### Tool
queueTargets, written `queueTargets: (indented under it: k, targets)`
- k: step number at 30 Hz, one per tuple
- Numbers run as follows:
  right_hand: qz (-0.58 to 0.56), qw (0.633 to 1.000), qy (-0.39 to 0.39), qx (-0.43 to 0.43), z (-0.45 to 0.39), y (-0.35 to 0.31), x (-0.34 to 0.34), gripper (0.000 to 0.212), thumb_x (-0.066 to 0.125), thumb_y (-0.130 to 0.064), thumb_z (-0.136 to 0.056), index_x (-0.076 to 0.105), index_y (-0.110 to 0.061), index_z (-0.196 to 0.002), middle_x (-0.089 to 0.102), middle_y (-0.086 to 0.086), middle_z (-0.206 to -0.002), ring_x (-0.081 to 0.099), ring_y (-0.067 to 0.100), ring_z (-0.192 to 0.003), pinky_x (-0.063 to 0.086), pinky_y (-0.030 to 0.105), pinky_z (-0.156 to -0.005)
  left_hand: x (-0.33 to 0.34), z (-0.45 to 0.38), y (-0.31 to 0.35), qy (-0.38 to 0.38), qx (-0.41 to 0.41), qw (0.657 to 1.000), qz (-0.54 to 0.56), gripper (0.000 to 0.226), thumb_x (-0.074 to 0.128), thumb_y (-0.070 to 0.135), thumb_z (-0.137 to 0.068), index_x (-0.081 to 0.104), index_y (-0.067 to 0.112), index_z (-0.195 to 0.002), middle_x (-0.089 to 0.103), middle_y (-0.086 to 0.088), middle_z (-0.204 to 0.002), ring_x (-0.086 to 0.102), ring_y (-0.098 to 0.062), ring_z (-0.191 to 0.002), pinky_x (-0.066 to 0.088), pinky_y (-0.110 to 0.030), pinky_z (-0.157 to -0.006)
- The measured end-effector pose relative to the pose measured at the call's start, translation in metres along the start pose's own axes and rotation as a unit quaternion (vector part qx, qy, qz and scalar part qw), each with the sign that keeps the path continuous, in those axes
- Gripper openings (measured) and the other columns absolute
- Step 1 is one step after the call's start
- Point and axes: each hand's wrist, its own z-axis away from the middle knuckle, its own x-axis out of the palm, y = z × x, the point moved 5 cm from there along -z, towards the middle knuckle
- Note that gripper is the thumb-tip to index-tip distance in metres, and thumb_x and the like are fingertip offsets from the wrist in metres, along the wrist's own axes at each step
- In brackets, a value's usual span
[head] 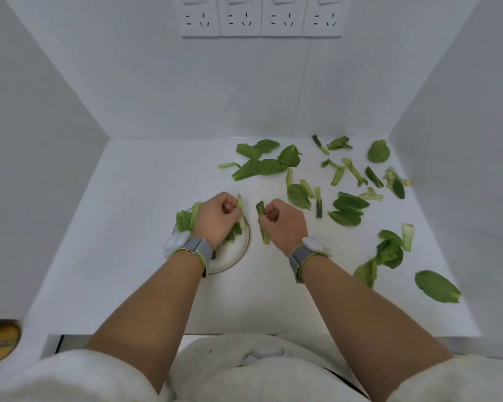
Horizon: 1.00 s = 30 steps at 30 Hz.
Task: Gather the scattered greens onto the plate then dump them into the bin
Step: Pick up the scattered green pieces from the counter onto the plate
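A round white plate (238,250) with a dark rim lies on the white table, left of centre, and holds a few green leaves (183,220). Over the plate my left hand (215,219) is closed on a pale green stalk (240,210). Just right of the plate, my right hand (285,221) grips another green stalk (262,224) that hangs down toward the table. Several loose leaves and stalks (346,204) lie scattered over the right half of the table, from the back wall to a large leaf (436,285) near the front right. No bin is in view.
White walls close in the table on the left, back and right. A row of wall sockets (260,21) sits high on the back wall. A yellowish object (0,340) shows at the lower left, below the table edge (244,334).
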Motion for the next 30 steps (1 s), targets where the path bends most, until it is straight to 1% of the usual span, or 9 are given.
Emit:
queueTargets:
  k: [4, 9, 11, 14, 17, 21, 24, 27, 30]
  targets:
    - [-0.012, 0.999, -0.034, -0.024, 0.003, -0.027, 0.033, 0.01, 0.066, -0.029, -0.079, 0.058, -0.025, -0.076, 0.061, -0.01, -0.065, 0.057, 0.011, -0.066, 0.05, 0.03, -0.066, -0.035, 0.01, -0.029, 0.014, -0.03, 0.999, -0.029, 0.009, 0.066, 0.019, -0.078, 0.064, 0.027, -0.082, 0.065, 0.011, -0.075, 0.059, -0.008, -0.069, 0.05, -0.021, -0.068]
    - [0.019, 0.999, -0.036, -0.013, 0.002, -0.027, 0.048, 0.011, 0.065, -0.033, -0.079, 0.058, -0.026, -0.075, 0.062, -0.009, -0.066, 0.059, 0.013, -0.066, 0.05, 0.031, -0.065, -0.044, 0.018, -0.043, -0.006, -0.017, 0.996, -0.09, 0.008, 0.068, 0.021, -0.077, 0.065, 0.024, -0.085, 0.065, 0.013, -0.075, 0.064, -0.013, -0.078, 0.052, -0.027, -0.075]
    - [0.035, 0.999, -0.036, -0.017, 0.003, -0.026, 0.053, 0.014, 0.066, -0.036, -0.079, 0.056, -0.026, -0.074, 0.061, -0.009, -0.066, 0.058, 0.013, -0.065, 0.047, 0.029, -0.062, -0.044, 0.02, -0.048, -0.02, -0.006, 0.994, -0.111, 0.008, 0.069, 0.023, -0.079, 0.065, 0.024, -0.086, 0.066, 0.012, -0.076, 0.063, -0.013, -0.078, 0.051, -0.026, -0.073]
    - [0.051, 0.998, -0.035, -0.018, 0.006, -0.021, 0.054, 0.023, 0.068, -0.049, -0.079, 0.056, -0.029, -0.077, 0.058, -0.01, -0.064, 0.054, 0.007, -0.062, 0.041, 0.025, -0.056, -0.042, 0.02, -0.05, -0.013, 0.009, 0.991, -0.131, 0.008, 0.07, 0.029, -0.082, 0.064, 0.023, -0.084, 0.064, 0.012, -0.073, 0.06, -0.01, -0.072, 0.047, -0.025, -0.066]
    - [0.06, 0.998, -0.009, 0.009, 0.006, -0.013, 0.049, 0.03, 0.061, -0.061, -0.08, 0.056, -0.031, -0.081, 0.058, -0.01, -0.064, 0.054, 0.004, -0.061, 0.038, 0.022, -0.052, -0.039, 0.016, -0.046, 0.0, 0.028, 0.989, -0.143, 0.01, 0.065, 0.031, -0.086, 0.061, 0.023, -0.082, 0.062, 0.01, -0.073, 0.057, -0.012, -0.069, 0.045, -0.027, -0.064]
    - [0.094, 0.993, 0.045, 0.047, 0.004, 0.003, 0.031, 0.027, 0.054, -0.043, -0.09, 0.05, -0.026, -0.069, 0.055, -0.01, -0.063, 0.054, 0.015, -0.061, 0.035, 0.025, -0.055, -0.03, 0.007, -0.029, 0.0, 0.057, 0.988, -0.146, 0.012, 0.058, 0.031, -0.093, 0.059, 0.022, -0.085, 0.062, 0.009, -0.073, 0.057, -0.013, -0.071, 0.047, -0.029, -0.065]
    - [0.105, 0.987, 0.074, 0.093, 0.008, 0.027, 0.011, 0.025, 0.055, -0.037, -0.09, 0.05, -0.025, -0.069, 0.055, -0.01, -0.065, 0.052, 0.012, -0.061, 0.034, 0.025, -0.055, -0.015, -0.004, -0.006, -0.004, 0.1, 0.987, -0.126, 0.013, 0.057, 0.029, -0.095, 0.062, 0.018, -0.091, 0.064, 0.004, -0.078, 0.056, -0.015, -0.076, 0.046, -0.03, -0.068]
    - [0.104, 0.978, 0.099, 0.149, 0.013, 0.055, -0.012, 0.02, 0.058, -0.035, -0.088, 0.052, -0.026, -0.072, 0.056, -0.011, -0.067, 0.052, 0.01, -0.062, 0.031, 0.024, -0.053, 0.01, -0.016, 0.017, -0.027, 0.131, 0.983, -0.125, 0.015, 0.054, 0.029, -0.097, 0.061, 0.016, -0.092, 0.067, 0.001, -0.081, 0.056, -0.018, -0.082, 0.048, -0.033, -0.071]
    - [0.104, 0.967, 0.126, 0.194, 0.011, 0.088, -0.042, 0.009, 0.059, -0.03, -0.089, 0.062, -0.022, -0.088, 0.064, -0.006, -0.081, 0.055, 0.016, -0.073, 0.036, 0.025, -0.064, 0.05, -0.025, 0.034, -0.067, 0.143, 0.975, -0.157, 0.013, 0.052, 0.023, -0.096, 0.062, 0.016, -0.095, 0.069, -0.002, -0.084, 0.057, -0.021, -0.088, 0.051, -0.04, -0.075]
